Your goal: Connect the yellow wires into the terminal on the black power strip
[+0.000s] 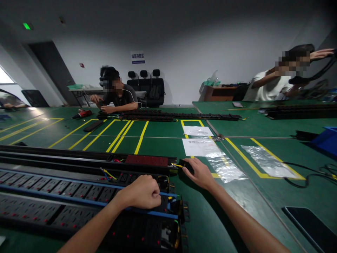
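My right hand point(198, 172) grips a small black end piece point(187, 166), with a yellow wire point(177, 165) running from it to the open end of a long black power strip housing point(172, 162). A dark red socket section point(147, 160) sits inside that housing. My left hand point(146, 191) is closed in a fist over the ends of the nearer power strips point(86, 188); nothing shows in it, and its palm side is hidden. Those strips have rows of black sockets, red dots and blue edging. A loose yellow-green wire point(109, 174) sticks up left of the fist.
White paper sheets point(196, 147) and clear plastic film point(226, 168) lie beyond my right hand. A phone point(310, 225) is at right, near a black cable point(297, 181) and blue bin point(325, 144). Two people point(116, 91) are across the green table point(163, 137), with more strips point(181, 116).
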{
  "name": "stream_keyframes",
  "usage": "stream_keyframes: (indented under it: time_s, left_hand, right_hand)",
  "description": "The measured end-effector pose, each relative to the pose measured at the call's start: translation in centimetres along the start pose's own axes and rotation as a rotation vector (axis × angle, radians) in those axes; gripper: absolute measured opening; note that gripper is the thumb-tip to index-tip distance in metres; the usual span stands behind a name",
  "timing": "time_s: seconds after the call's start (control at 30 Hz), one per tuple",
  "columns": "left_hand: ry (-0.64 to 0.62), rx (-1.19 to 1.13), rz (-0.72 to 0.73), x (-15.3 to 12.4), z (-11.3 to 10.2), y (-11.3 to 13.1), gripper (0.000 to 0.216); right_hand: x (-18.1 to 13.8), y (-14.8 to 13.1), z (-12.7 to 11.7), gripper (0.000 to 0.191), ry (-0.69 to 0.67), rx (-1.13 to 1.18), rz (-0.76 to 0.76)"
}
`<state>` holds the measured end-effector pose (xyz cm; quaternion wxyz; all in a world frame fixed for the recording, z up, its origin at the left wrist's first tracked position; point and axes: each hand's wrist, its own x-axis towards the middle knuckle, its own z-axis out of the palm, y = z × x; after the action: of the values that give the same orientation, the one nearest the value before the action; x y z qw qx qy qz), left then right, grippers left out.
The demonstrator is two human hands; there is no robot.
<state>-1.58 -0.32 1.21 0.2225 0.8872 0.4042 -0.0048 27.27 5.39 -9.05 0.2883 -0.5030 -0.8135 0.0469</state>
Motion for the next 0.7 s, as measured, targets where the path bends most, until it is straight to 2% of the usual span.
stream_keyframes:
  time_s: [0.2, 0.47, 0.7]
  left_hand:
    - [-0.032, 0.006, -0.049, -0.01, -0.24, 0.30, 0.027]
    - [-0.011, 0.006, -0.030, -0.01, -0.30, 0.34, 0.029]
    - [-0.061, 0.031, -0.079, 0.08, -0.54, 0.48, 0.029]
  right_hand:
    - [0.01, 0.02, 0.02, 0.037, -0.004, -0.005, 0.008]
    - [-0.05, 0.28, 0.24, 0.037, 0.006, -0.011, 0.002]
    - [0.17, 0.21, 0.30, 0.035, -0.007, -0.039, 0.014]
